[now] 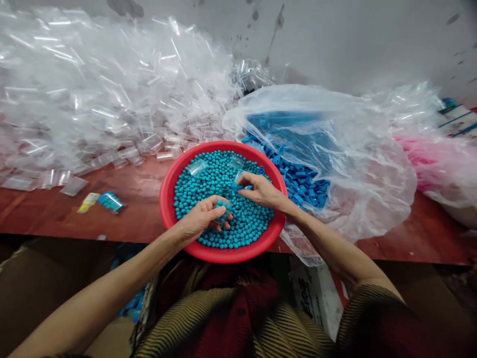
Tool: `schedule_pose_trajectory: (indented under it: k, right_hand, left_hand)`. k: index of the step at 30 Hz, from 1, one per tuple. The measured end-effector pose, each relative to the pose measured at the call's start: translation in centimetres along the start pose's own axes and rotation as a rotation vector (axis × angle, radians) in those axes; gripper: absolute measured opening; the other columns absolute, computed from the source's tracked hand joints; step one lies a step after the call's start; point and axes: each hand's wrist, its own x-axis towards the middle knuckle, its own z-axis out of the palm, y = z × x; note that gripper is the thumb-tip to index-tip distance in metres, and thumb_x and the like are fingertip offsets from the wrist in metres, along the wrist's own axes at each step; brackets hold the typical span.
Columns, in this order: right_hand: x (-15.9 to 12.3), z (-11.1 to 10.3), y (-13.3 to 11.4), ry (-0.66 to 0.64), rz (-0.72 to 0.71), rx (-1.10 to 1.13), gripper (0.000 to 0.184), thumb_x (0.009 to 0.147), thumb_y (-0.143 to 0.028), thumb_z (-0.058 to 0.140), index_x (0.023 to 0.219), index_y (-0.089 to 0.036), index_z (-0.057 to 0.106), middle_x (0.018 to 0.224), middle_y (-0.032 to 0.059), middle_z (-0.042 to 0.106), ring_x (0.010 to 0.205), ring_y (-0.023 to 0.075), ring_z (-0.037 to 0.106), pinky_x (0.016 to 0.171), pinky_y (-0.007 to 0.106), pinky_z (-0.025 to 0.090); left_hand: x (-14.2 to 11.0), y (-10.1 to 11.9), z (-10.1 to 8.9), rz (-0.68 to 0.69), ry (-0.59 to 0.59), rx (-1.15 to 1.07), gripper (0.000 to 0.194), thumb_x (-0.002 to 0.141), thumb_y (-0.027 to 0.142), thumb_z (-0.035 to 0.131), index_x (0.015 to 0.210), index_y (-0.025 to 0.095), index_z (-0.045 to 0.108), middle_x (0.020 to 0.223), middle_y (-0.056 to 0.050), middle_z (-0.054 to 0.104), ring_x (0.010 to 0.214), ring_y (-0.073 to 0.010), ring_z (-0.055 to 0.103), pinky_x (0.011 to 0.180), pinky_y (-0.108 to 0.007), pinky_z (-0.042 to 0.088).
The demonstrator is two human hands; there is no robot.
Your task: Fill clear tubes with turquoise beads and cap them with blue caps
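A red basin (166,201) full of small teal balls (238,238) stands on the table before me. Over the balls, my left hand (201,216) is closed round a small clear plastic cup (222,211) with teal balls inside. Just right of it, my right hand (261,190) pinches a small blue plastic piece (236,187), partly hidden by the fingers. Clear empty cups (197,167) lie on the balls near the basin's far side. One blue ring-like piece (261,170) rests by the right rim.
A large heap of clear plastic cups (112,94) fills the back left. Right of the basin, blue plastic pieces (303,184) spill from a clear bag (365,169). Pink pieces in a bag (417,159) lie farther right. A filled cup (112,202) and yellow label (88,203) lie left.
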Motion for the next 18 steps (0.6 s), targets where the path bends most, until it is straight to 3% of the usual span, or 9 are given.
schedule_pose_trajectory:
  k: [4,6,9,12,14,18]
  right_hand:
    - [-3.0,-0.2,0.2,-0.207,-0.083,0.04,0.035,0.07,0.0,0.042,0.094,-0.015,0.062,0.11,0.008,0.061,0.099,0.0159,0.058,0.085,0.03,0.046]
    - [-3.4,-0.7,-0.1,-0.156,0.01,-0.025,0.038,0.074,0.0,0.04,0.099,-0.015,0.064,0.113,0.0083,0.062,0.102,0.0164,0.059,0.088,0.03,0.045]
    - [-2.3,-1.4,-1.3,-0.019,0.257,-0.213,0.025,0.089,-0.022,0.044,0.106,-0.016,0.062,0.104,0.0083,0.068,0.096,0.0198,0.063,0.083,0.031,0.046]
    - [-0.3,-0.7,-2.8,-0.106,0.371,-0.452,0.038,0.089,-0.047,0.047,0.104,-0.016,0.061,0.099,0.0122,0.07,0.091,0.0257,0.065,0.074,0.032,0.047]
    - [0.9,0.3,-3.4,-0.166,0.377,-0.557,0.041,0.088,-0.049,0.049,0.105,-0.014,0.06,0.097,0.0152,0.07,0.09,0.0282,0.066,0.07,0.032,0.048]
    - [1.4,1.7,-2.9,-0.217,0.34,-0.616,0.03,0.09,-0.033,0.047,0.11,-0.013,0.056,0.095,0.0152,0.07,0.09,0.029,0.067,0.067,0.033,0.048]
  left_hand:
    - [-0.1,0.0,0.1,0.014,0.018,-0.015,0.044,0.069,0.043,0.069,0.099,0.018,0.048,0.077,0.0,0.064,0.058,-0.0121,0.062,0.048,-0.02,0.041]
    - [-0.1,0.1,0.0,0.011,0.034,-0.022,0.043,0.07,0.041,0.069,0.1,0.018,0.049,0.078,0.0,0.065,0.059,-0.0119,0.062,0.049,-0.021,0.041]
    - [0.0,0.1,-0.1,0.028,0.091,0.011,0.04,0.07,0.04,0.069,0.098,0.017,0.051,0.078,-0.001,0.066,0.065,-0.0126,0.063,0.054,-0.021,0.041]
    - [0.1,0.0,-0.1,0.057,0.125,0.068,0.038,0.072,0.042,0.067,0.096,0.017,0.052,0.077,-0.001,0.065,0.067,-0.0133,0.064,0.056,-0.022,0.041]
    - [0.0,0.0,0.0,0.062,0.111,0.104,0.039,0.072,0.043,0.066,0.097,0.017,0.051,0.077,0.0,0.065,0.064,-0.0129,0.063,0.054,-0.022,0.04]
    - [-0.3,0.0,0.3,0.067,0.099,0.152,0.039,0.072,0.042,0.065,0.097,0.017,0.05,0.077,-0.001,0.065,0.062,-0.0126,0.062,0.054,-0.023,0.039]
